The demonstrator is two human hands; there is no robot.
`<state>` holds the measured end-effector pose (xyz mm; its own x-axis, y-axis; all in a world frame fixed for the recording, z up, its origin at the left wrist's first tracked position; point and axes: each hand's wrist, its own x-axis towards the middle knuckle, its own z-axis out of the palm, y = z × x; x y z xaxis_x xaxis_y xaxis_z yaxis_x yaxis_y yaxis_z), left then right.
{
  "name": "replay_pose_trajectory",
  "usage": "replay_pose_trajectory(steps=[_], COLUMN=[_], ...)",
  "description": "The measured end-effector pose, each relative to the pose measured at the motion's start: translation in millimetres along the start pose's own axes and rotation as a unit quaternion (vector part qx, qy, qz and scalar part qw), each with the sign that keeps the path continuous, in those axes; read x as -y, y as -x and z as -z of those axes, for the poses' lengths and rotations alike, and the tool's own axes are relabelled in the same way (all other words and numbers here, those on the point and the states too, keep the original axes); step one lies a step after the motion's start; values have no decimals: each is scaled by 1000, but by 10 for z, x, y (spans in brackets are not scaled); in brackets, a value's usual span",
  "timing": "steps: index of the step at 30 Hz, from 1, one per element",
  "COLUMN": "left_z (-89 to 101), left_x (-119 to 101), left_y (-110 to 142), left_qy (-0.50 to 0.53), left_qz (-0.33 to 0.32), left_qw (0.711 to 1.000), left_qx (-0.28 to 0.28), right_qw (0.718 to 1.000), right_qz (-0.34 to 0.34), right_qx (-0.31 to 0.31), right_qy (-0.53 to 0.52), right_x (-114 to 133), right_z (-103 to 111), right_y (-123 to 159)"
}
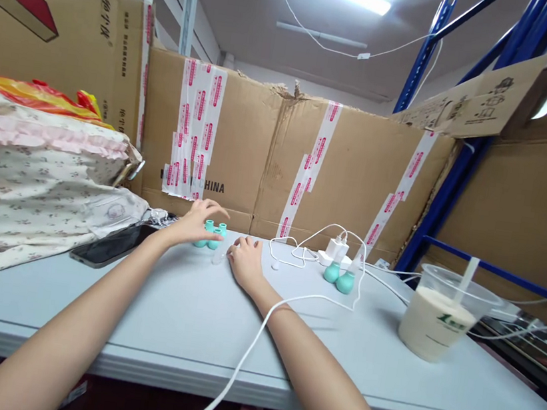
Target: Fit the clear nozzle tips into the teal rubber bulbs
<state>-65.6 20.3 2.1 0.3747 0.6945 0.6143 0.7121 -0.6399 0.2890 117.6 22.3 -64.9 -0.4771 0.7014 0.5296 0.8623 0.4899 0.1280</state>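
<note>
My left hand (195, 223) is raised slightly over the table, thumb and fingers apart in a wide curve. Right beside it stand several small teal round-bodied bottles (215, 240) with open necks, partly hidden by the hand. My right hand (246, 263) rests on the tabletop with its fingers curled down and close together. At its fingertips lies or stands a small clear plastic piece (219, 256); whether the fingers grip it or anything else is hidden. Farther right are two more teal bottles (345, 281) with clear upper parts. A small white round piece (275, 266) lies between.
A white cable (254, 350) crosses over my right forearm to a white charger (336, 248). A plastic drink cup (434, 320) with a straw stands at right. On the left are a dark phone (111, 247) and a floral cloth bag (44, 188). Cardboard (246, 141) walls the grey table's back.
</note>
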Motion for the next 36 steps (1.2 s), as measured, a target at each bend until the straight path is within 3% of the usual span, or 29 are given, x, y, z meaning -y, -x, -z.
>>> replay_pose_trajectory(steps=[4,7,14,18,21,24,26,29,31,33,36], left_z=[0,-60,-227,-158,-57,-23,-65,-196,-290,-360,-401], left_x=[-114,-138,-114,-129,-167,-206,-226,-262,-304,-361,-444], left_y=[16,35,63,18,-31,-62,-70,-68,-63,-57,-48], left_qy=[-109,-154,-130,-46,60,160,213,262,267,268,285], left_qz=[-13,-33,-78,-67,-40,12,36,53,52,49,54], left_qw=[988,976,981,992,995,987,975,957,953,953,945], left_qx=[106,149,120,102,64,5,-42,-109,-131,-135,-150], right_qw=[1000,1000,1000,1000,996,960,908,811,765,751,766], right_qz=[-8,-11,1,7,-40,-137,-185,-179,-151,-136,-115], right_qx=[5,3,6,4,-38,-103,-149,-225,-260,-262,-233], right_qy=[-11,-11,-9,-10,-74,-223,-345,-510,-570,-590,-588], right_x=[-30,-43,-54,-32,-38,-98,-159,-226,-237,-228,-210], right_z=[3,9,49,86,135,236,337,504,588,626,605], right_y=[-15,-18,-4,6,-5,-50,-88,-126,-130,-122,-103])
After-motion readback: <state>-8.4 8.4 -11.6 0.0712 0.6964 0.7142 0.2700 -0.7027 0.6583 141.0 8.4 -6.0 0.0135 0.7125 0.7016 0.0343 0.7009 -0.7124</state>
